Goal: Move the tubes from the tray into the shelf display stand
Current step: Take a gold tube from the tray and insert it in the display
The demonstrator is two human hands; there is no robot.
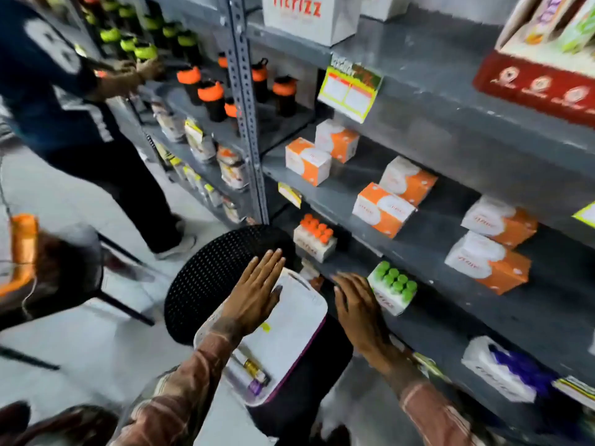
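A white tray (pixel 289 320) with a purple rim rests on a black perforated stool (pixel 209 272). One tube with a purple cap (pixel 254 373) lies near the tray's near end. My left hand (pixel 257 288) hovers flat over the tray, fingers spread, holding nothing. My right hand (pixel 357 304) is open beside the tray, close to a display stand of green-capped tubes (pixel 394 288) on the grey shelf (pixel 450 304). A stand of orange-capped tubes (pixel 314 236) sits further left on the same shelf. A stand with purple-capped tubes (pixel 512 368) is lower right.
Orange-and-white boxes (pixel 383 209) line the shelf above. Another person (pixel 64 107) stands at the left reaching into shelves of orange- and green-lidded bottles (pixel 209 94). A chair (pixel 74 272) stands on the pale floor at left. A slotted steel upright (pixel 248 107) divides the racks.
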